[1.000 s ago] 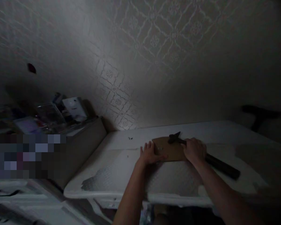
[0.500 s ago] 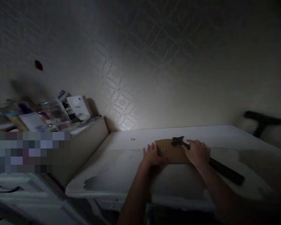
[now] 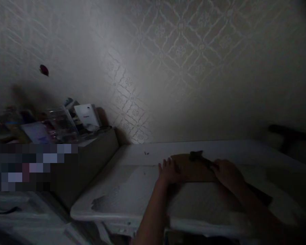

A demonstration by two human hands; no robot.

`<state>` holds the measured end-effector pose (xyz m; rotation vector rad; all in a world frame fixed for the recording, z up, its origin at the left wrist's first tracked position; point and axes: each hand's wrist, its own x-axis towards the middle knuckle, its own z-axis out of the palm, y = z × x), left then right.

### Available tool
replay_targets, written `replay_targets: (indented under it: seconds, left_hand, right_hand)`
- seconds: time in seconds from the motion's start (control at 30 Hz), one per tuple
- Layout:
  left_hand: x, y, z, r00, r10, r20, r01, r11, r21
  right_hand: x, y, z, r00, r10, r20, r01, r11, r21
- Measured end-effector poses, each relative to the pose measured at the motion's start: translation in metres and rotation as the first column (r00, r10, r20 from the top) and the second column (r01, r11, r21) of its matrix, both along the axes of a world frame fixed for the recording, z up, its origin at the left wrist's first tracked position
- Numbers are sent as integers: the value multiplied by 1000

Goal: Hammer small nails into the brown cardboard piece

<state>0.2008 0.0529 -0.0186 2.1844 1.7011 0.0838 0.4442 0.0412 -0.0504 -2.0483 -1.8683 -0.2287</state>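
A brown board (image 3: 197, 173) lies flat on the white table (image 3: 132, 194). My left hand (image 3: 168, 172) rests on the board's left end with its fingers spread. Small pale bits (image 3: 181, 167) show on the board beside that hand. My right hand (image 3: 226, 173) is closed around the handle of a dark hammer (image 3: 197, 156), whose head is over the board's upper edge. The rest of the handle runs down to the right, past my wrist.
Left of the table, a cabinet (image 3: 91, 160) carries a white box (image 3: 88, 115), a clear plastic case (image 3: 62, 122) and other clutter. Two tiny dark pieces (image 3: 146, 153) lie near the wall. A blurred dark T-shaped object (image 3: 289, 133) stands at the right.
My right hand has moved to the right, farther along the hammer handle from the head. My left hand stays on the board. The view is darker.
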Motion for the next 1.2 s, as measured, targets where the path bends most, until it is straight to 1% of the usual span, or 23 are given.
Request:
replay_targets:
  seconds: [0.17, 0.27, 0.43, 0.53, 0.6, 0.67, 0.77, 0.83, 0.9, 0.97, 1.07, 1.13, 1.2]
  left_hand:
    - [1, 0, 1, 1000, 5, -2, -5, 1000, -2]
    - [1, -1, 2, 1000, 8, -1, -8, 1000, 1]
    - [0, -2, 3, 1000, 11, 20, -11, 1000, 8]
    - [0, -1, 1, 999, 16, 32, -17, 1000, 17]
    - [0, -1, 0, 1000, 16, 27, -16, 1000, 20]
    - [0, -2, -1, 999, 15, 35, -16, 1000, 27]
    - [-2, 0, 2, 994, 12, 108, -19, 998, 60]
    - [-9, 5, 7, 979, 38, 200, -59, 994, 97]
    - [-20, 15, 13, 954, 94, 286, -143, 977, 157]
    - [-38, 29, 17, 938, 155, 310, -237, 940, 246]
    - [-71, 51, 19, 904, 344, 256, -415, 850, 325]
    - [-92, 63, 17, 881, 410, 236, -471, 812, 346]
    - [-109, 72, 15, 861, 458, 221, -508, 789, 345]
  right_hand:
    - [-10, 12, 4, 998, -19, 58, 21, 1000, -22]
    - [-15, 12, 6, 994, -45, 97, 47, 999, -11]
    - [-20, 3, 6, 982, -109, 157, 102, 993, 52]
    - [-23, 0, 7, 981, -108, 161, 89, 989, 121]
    - [-26, 0, 7, 991, -29, 133, 5, 983, 181]
    - [-29, 2, 5, 986, 135, 95, -154, 962, 228]
    - [-33, 4, -1, 913, 406, 39, -403, 885, 231]
    - [-36, 5, -5, 862, 508, -7, -495, 844, 207]
    - [-37, 5, -8, 842, 537, -55, -520, 834, 184]
    - [-38, 5, -9, 838, 538, -89, -520, 838, 166]
    - [-38, 6, -10, 842, 529, -111, -510, 845, 159]
    - [-37, 7, -11, 845, 523, -114, -504, 848, 163]
    - [-36, 8, -12, 847, 519, -114, -498, 850, 172]
